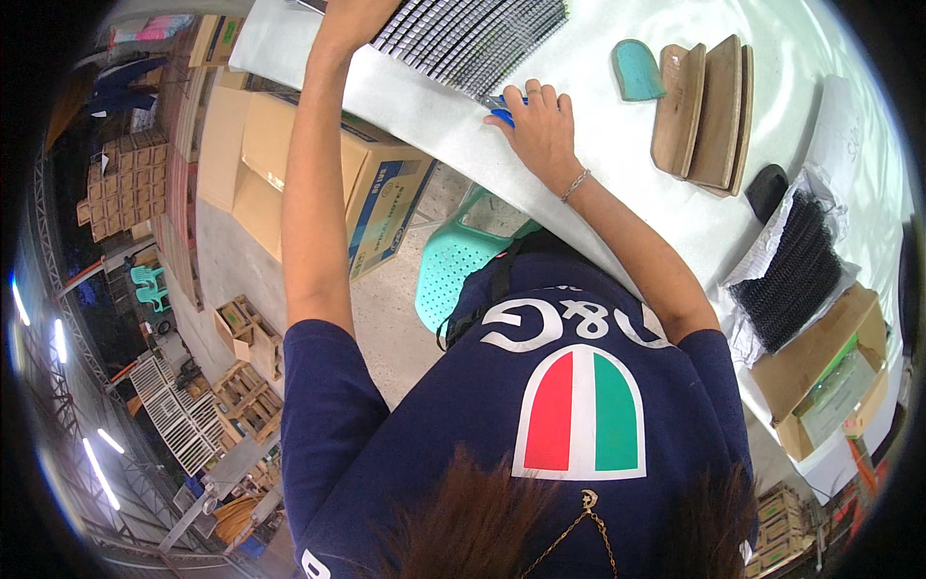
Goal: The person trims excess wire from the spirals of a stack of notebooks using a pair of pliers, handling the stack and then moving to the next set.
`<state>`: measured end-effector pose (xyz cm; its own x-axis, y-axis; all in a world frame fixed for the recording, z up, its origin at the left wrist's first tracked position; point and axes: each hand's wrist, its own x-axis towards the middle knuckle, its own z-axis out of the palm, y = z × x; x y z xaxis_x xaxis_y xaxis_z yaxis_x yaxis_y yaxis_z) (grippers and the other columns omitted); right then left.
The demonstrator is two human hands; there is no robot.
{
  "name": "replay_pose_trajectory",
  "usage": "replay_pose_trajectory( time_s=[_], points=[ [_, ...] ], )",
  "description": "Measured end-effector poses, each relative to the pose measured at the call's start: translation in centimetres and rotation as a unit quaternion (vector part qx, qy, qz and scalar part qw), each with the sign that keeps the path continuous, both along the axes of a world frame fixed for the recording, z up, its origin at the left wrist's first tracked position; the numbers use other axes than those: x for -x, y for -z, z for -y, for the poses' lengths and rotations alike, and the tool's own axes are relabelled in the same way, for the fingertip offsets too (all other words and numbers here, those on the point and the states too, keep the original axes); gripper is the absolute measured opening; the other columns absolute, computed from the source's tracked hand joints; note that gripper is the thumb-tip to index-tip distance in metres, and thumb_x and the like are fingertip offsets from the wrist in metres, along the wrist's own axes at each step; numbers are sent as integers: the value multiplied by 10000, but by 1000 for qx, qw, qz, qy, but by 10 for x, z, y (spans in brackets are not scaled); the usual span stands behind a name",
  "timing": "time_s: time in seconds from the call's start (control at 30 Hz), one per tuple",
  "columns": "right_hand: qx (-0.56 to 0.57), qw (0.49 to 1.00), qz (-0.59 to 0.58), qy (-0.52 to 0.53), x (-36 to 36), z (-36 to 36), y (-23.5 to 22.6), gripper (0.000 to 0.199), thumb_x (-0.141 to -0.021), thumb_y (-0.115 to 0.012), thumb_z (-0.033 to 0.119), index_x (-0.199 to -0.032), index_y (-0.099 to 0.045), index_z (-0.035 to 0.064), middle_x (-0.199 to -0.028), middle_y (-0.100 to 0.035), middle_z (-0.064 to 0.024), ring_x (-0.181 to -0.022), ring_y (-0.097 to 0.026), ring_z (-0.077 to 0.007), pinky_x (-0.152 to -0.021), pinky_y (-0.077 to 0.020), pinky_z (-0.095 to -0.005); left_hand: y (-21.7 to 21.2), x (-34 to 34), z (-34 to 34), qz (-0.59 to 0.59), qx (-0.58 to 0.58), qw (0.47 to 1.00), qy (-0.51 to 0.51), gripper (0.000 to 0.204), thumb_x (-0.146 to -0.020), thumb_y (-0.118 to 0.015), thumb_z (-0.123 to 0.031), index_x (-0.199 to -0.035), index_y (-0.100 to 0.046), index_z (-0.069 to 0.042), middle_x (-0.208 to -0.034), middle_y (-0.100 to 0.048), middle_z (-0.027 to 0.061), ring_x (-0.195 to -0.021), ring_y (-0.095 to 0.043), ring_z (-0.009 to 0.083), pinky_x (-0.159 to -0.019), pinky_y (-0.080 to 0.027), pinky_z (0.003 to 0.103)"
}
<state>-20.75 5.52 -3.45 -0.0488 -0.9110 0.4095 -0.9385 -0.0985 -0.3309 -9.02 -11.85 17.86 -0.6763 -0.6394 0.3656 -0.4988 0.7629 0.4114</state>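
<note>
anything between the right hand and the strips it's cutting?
Nothing visible. The right hand holds blue scissors right at the near edge of the strips. The left hand lies on the strips' far side, clear of the cut.

Strips: the pile of strips (473,39) is lying on the table (617,174), near its far edge.
Boards: the boards (704,111) are lying right of the strips.
Box: the box (328,183) is sitting left of the table, below it.
</note>
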Motion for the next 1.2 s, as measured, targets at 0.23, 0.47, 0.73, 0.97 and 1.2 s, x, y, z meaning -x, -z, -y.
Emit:
replay_pose_trajectory(
  time_s=[0.23, 0.47, 0.73, 0.97, 1.2],
  points=[
    [-154, 983, 90, -33, -6, 6, -11, 533, -935, -651, 563, -813, -606, 46, -646, -582, -62, -535, -595, -203, -523, -496, -355, 5, -3, 2, 2, -8, 1000, 1, 418, -1041, -539, -345, -1343, -642, -75, -1375, -567, 159, -1299, -529, 305, -1112, -385, 380],
    [-432, 852, 276, -108, 20, 29, -40, 561, -962, -609, 588, -865, -616, 36, -702, -579, -46, -609, -596, -196, -551, -483, -357, 5, -5, 7, 7, 18, 1000, 12, 419, -1047, -525, -344, -1347, -641, -76, -1367, -572, 148, -1287, -535, 300, -1104, -391, 381],
    [-99, 994, -38, 13, 1, -11, -18, 465, -914, -659, 525, -1073, -609, 91, -1041, -632, -101, -954, -567, -262, -798, -431, -451, 3, -4, 5, 0, 27, 999, 20, 420, -1046, -526, -353, -1343, -646, -81, -1368, -570, 152, -1281, -538, 315, -1099, -394, 385],
    [-120, 992, -36, 1, -6, -6, -18, 473, -918, -641, 544, -1085, -616, 102, -1069, -623, -90, -989, -551, -249, -845, -411, -438, 7, -4, 7, -11, 26, 999, 23, 398, -1033, -558, -338, -1336, -654, -98, -1358, -578, 154, -1275, -544, 314, -1089, -405, 387],
    [-124, 991, -49, -21, -4, 3, -13, 466, -927, -637, 543, -1005, -633, 84, -900, -653, -77, -821, -634, -235, -735, -491, -381, 3, -1, 0, 7, 7, 1000, -10, 428, -1036, -538, -369, -1346, -644, -93, -1387, -560, 159, -1280, -542, 315, -1090, -406, 392]
  ],
)
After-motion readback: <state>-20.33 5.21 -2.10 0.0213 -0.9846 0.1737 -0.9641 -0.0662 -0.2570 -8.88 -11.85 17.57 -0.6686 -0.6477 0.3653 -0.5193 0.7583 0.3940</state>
